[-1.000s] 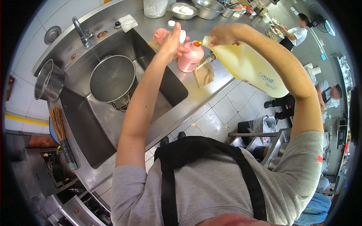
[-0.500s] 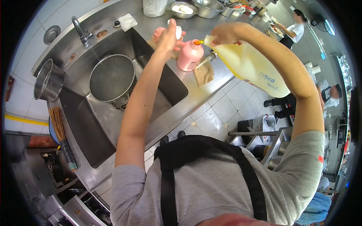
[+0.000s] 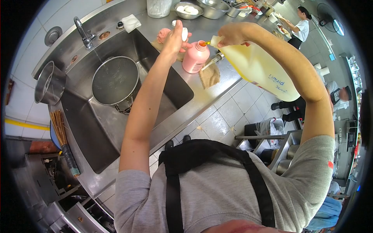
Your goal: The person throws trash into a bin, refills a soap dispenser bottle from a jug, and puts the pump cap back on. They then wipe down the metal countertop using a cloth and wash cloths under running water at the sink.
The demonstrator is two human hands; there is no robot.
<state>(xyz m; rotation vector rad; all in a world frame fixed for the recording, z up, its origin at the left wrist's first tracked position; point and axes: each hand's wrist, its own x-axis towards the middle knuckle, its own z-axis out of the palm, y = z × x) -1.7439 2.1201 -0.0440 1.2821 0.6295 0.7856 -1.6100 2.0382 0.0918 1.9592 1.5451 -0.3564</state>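
Note:
A large translucent jug [image 3: 264,72] of yellow liquid, hand-marked "Liquid soap", is tipped with its mouth at the neck of a pink bottle [image 3: 195,59]. My right hand [image 3: 234,34] grips the jug near its neck. Yellow liquid runs from its spout into the bottle's open top. In my left hand [image 3: 175,42] a white cap [image 3: 184,34] is held between thumb and fingers. The fingertips of that hand are close to the bottle's shoulder; contact is unclear. Beside the bottle, a pump top [image 3: 216,59] lies by a brown cloth [image 3: 210,76].
A steel sink [image 3: 171,83] holds a large pot [image 3: 115,80]. Another steel pot [image 3: 50,82] stands on its left ledge, near a bundle of sticks [image 3: 62,132]. Bowls [image 3: 214,8] line the back counter. Several people, including one in a white top [image 3: 302,29], are at right.
The jug and both hands stay nearly where they were. In the sink, the pot's surface looks more rippled. At the far right, the person in white has shifted slightly left.

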